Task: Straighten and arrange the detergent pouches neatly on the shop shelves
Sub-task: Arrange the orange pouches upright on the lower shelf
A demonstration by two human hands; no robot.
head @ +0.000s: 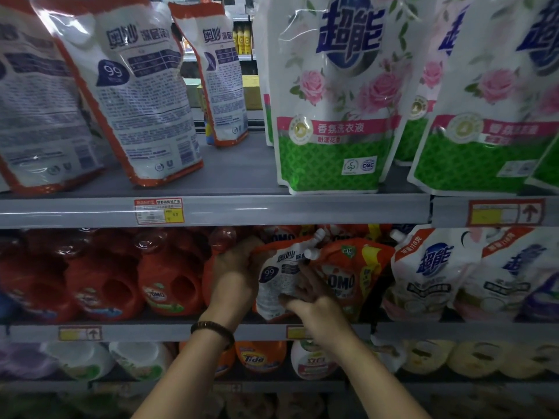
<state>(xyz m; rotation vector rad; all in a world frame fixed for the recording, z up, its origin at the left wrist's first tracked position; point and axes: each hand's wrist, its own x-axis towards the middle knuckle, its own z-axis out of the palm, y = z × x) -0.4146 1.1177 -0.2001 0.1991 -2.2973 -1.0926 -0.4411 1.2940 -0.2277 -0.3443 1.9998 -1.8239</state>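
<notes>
On the middle shelf [151, 332], a small orange-and-white pouch [278, 285] is being held by both hands. Its printed back side is being shown to the camera, and its white spout is pointing up and to the right. The pouch is being gripped at its upper left corner by the left hand [236, 267], with the fingers being curled round the edge. Its lower right part is being pinched by the right hand [314, 300], between the thumb and the bent fingers. A dark bead bracelet [211, 329] is being worn on the left wrist. The held pouch is being kept nearly upright, just beside an orange OMO pouch [351, 276]; whether the two are touching cannot be told. Red OMO bottles [169, 282] are standing to the left of the hands, and white pouches with a blue logo [429, 273] are standing to the right. On the upper shelf [302, 210], white-and-orange pouches [142, 95] are standing tilted with their backs shown. Rose-printed pouches [332, 101] are standing upright to their right, apart from them.
</notes>
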